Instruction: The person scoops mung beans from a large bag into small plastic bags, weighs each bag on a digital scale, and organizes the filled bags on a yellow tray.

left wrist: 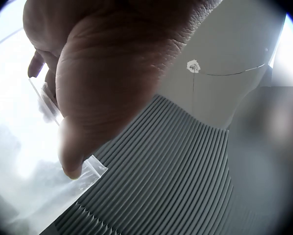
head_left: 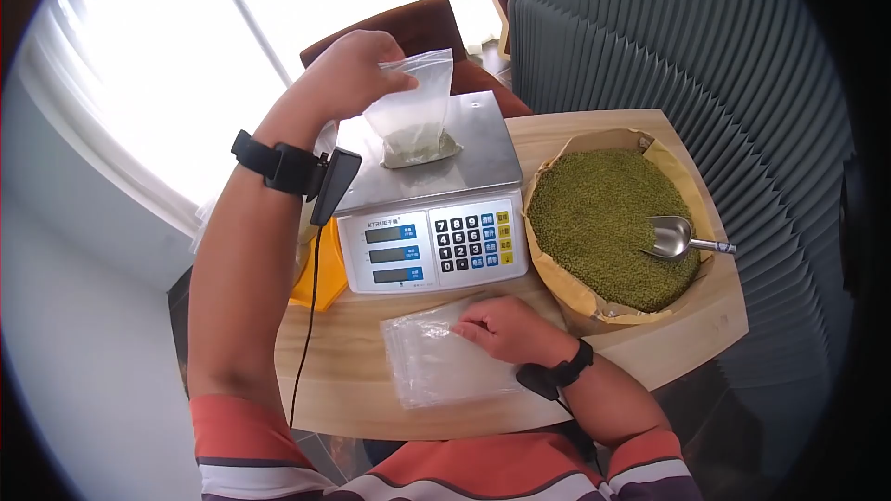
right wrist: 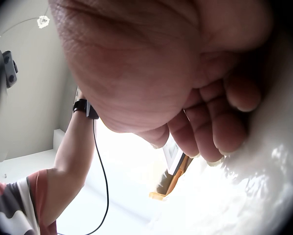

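Observation:
My left hand (head_left: 357, 72) pinches the top edge of a clear zip-lock bag (head_left: 425, 97). Pale green beans lie in the bottom of that bag, which sits on the steel pan (head_left: 483, 144) of a digital scale (head_left: 432, 246). In the left wrist view, the thumb (left wrist: 73, 156) lies over the bag's zip strip (left wrist: 95, 167). Nearer the body, my right hand (head_left: 515, 329) rests on flat, clear plastic bags (head_left: 427, 366), its fingers loosely bent. The right wrist view shows those fingertips (right wrist: 229, 137) against the shiny plastic, holding nothing.
To the right stands a paper-lined container (head_left: 557, 269) full of green beans (head_left: 603, 213), with a metal scoop (head_left: 670, 237) stuck in them. Something yellow (head_left: 320, 269) lies left of the scale. Beyond the table (head_left: 353, 390) are a brown chair (head_left: 408, 28) and a pleated grey screen (head_left: 650, 46).

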